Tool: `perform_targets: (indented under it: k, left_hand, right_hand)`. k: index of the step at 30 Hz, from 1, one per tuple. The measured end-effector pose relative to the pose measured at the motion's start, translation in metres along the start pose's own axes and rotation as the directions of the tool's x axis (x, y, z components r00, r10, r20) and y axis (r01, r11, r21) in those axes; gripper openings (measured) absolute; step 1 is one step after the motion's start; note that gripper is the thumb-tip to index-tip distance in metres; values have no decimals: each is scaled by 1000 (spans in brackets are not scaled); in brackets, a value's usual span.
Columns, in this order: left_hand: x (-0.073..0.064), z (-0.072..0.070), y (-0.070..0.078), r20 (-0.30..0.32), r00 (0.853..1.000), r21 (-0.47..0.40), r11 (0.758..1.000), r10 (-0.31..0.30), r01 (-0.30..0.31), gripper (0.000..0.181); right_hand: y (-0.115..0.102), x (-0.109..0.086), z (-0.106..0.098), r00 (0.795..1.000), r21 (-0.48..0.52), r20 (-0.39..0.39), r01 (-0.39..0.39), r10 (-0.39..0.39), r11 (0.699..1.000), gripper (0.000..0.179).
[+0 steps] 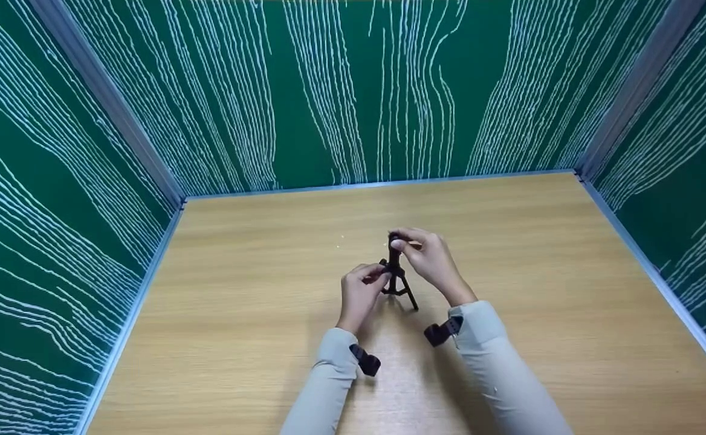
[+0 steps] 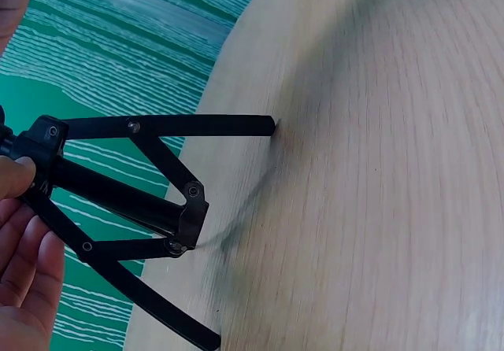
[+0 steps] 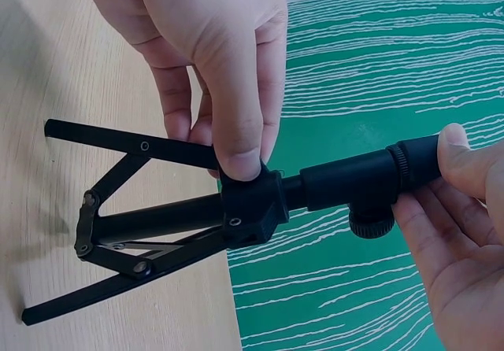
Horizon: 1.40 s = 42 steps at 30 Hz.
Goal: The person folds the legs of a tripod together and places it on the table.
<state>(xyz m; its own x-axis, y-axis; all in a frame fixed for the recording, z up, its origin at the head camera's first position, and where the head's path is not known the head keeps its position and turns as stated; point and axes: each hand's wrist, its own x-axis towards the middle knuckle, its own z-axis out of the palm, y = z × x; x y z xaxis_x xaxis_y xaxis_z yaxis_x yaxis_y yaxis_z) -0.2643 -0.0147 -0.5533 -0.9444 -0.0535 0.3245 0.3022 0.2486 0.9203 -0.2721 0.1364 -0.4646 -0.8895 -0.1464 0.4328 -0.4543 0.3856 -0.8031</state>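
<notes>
A small black tripod (image 1: 394, 275) stands nearly upright between the two hands, its legs spread out and joined by hinged braces to the centre post. The left hand (image 1: 362, 293) pinches the collar where the legs meet; its thumb presses on that collar (image 3: 253, 201) in the right wrist view. Higher up, the right hand (image 1: 431, 260) grips the top end of the column (image 3: 354, 179) between thumb and fingers. Just below those fingers sits a ribbed knob (image 3: 372, 223). In the left wrist view one leg (image 2: 205, 125) reaches close to the tabletop; firm contact is hard to tell.
The wooden table (image 1: 256, 272) spreads around the hands. Green panels with white wavy lines (image 1: 310, 90) rise at the back and both sides, along metal edging (image 1: 377, 184). A black wrist camera (image 1: 366, 361) is strapped to each light sleeve.
</notes>
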Motion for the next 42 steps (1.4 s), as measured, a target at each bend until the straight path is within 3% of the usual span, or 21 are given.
perform_targets:
  k: [14, 23, 42]
  left_hand:
    - [1, 0, 1, -2, 1000, -28, 1000, -4, 4, 11]
    - [1, 0, 0, -17, 999, -17, 999, 42, -43, 11]
    - [2, 0, 0, -28, 1000, -33, 999, 6, -7, 11]
  right_hand:
    - [1, 1, 0, 1000, -1, -4, 10, -10, 1000, 25]
    - [0, 1, 0, 1000, 6, 11, -14, 14, 1000, 26]
    - [2, 3, 1, 1000, 6, 14, -14, 13, 1000, 24]
